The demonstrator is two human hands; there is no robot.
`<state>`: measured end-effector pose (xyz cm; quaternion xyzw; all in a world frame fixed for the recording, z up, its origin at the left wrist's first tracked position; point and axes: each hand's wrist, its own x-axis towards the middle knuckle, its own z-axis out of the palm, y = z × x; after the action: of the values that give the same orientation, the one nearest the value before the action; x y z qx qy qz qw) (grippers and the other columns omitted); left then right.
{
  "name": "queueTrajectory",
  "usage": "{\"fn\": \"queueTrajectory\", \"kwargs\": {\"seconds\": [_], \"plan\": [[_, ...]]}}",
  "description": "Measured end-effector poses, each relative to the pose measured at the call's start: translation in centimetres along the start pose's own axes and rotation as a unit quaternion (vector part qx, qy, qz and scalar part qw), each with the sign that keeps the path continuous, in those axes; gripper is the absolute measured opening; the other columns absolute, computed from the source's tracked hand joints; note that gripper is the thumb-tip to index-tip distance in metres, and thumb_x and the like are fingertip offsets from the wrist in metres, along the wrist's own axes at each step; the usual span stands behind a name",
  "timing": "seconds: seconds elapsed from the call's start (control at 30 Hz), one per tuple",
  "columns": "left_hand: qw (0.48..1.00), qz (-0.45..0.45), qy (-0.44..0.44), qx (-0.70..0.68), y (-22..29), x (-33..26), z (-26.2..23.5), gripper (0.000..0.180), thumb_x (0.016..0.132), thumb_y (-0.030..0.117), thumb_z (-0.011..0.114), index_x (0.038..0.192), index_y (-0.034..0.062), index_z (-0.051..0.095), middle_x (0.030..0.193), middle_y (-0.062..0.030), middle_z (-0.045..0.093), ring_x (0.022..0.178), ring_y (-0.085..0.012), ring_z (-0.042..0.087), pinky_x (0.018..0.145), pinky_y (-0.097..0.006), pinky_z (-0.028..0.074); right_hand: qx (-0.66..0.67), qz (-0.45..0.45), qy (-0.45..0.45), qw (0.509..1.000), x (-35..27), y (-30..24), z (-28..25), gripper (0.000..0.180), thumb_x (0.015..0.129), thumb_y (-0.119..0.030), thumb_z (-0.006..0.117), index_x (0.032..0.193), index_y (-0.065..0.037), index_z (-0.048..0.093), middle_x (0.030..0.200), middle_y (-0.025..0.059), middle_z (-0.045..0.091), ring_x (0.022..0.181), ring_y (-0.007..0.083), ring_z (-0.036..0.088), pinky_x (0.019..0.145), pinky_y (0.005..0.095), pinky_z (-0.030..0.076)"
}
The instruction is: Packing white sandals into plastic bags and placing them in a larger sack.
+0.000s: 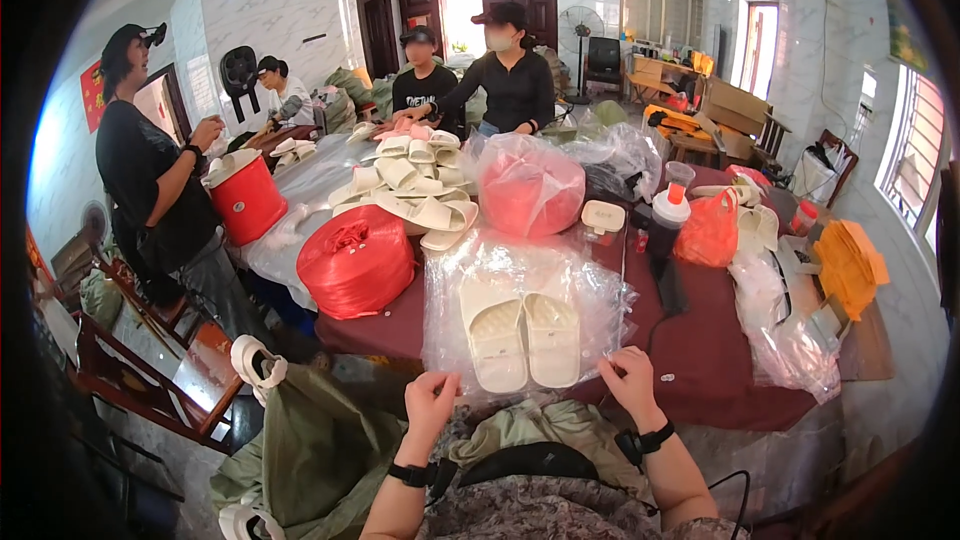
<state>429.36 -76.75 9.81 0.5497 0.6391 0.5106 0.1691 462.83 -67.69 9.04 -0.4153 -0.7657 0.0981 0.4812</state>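
Note:
A pair of cream slippers lies side by side inside a clear plastic bag on the dark red table, right in front of me. My left hand pinches the bag's near edge at the left. My right hand pinches the near edge at the right. Both wrists wear black bands.
A red spool of plastic twine sits left of the bag, with a pile of cream slippers behind it. A red bucket, a pink bundle in plastic, an orange bag and a dark bottle stand around. Several people work at the far side. A green sack hangs at my left.

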Motion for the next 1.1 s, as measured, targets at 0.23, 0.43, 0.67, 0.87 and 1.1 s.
{"fn": "queueTrajectory", "kwargs": {"seconds": [0.23,0.43,0.67,0.87,1.1], "plan": [[0.987,-0.143,-0.015,0.071,-0.9,1.3,2.0,0.036,0.084,0.034,0.064,0.073,0.001,0.07,0.059,-0.0113,0.064,0.059,-0.0261,0.066,0.06,-0.036,0.05,-0.126,0.082,0.018,0.988,0.0,1.0,2.1,0.021,0.069,-0.017,0.073,0.062,-0.005,0.058,0.066,0.0061,0.058,0.068,0.0266,0.055,0.063,0.0399,0.044],[0.987,-0.145,0.004,0.067,-2.1,1.3,2.8,0.037,0.083,0.037,0.064,0.072,0.0017,0.07,0.061,-0.013,0.065,0.062,-0.0292,0.067,0.061,-0.039,0.05,-0.211,-0.003,0.067,0.975,1.7,-2.9,1.4,0.024,0.071,-0.016,0.071,0.092,-0.009,0.061,0.097,0.0091,0.059,0.091,0.03,0.054,0.075,0.0398,0.045],[0.987,-0.156,0.023,0.021,-3.1,0.7,3.2,0.033,0.084,0.032,0.066,0.076,0.0,0.069,0.062,-0.0092,0.067,0.059,-0.0207,0.066,0.059,-0.034,0.049,-0.089,-0.094,-0.075,0.989,1.6,-5.5,3.1,0.035,0.078,-0.025,0.072,0.106,-0.008,0.062,0.105,0.012,0.057,0.103,0.0306,0.054,0.086,0.041,0.047],[0.975,-0.143,0.078,-0.15,-5.4,-0.9,3.7,0.031,0.081,0.023,0.074,0.092,-0.0038,0.064,0.069,-0.0056,0.063,0.062,-0.0095,0.058,0.058,-0.026,0.046,-0.063,0.017,-0.082,0.995,0.6,-3.6,4.4,0.042,0.077,-0.032,0.075,0.11,-0.008,0.065,0.109,0.0117,0.056,0.104,0.0321,0.054,0.089,0.0412,0.047],[0.987,-0.149,0.043,-0.051,-1.8,-1.7,4.3,0.054,0.076,0.031,0.08,0.113,-0.0012,0.057,0.092,-0.0087,0.065,0.08,-0.0146,0.06,0.07,-0.03,0.049,-0.043,0.034,-0.073,0.996,0.4,-3.1,4.3,0.043,0.076,-0.031,0.075,0.111,-0.008,0.066,0.11,0.0105,0.056,0.106,0.0323,0.053,0.089,0.0419,0.046]]}}
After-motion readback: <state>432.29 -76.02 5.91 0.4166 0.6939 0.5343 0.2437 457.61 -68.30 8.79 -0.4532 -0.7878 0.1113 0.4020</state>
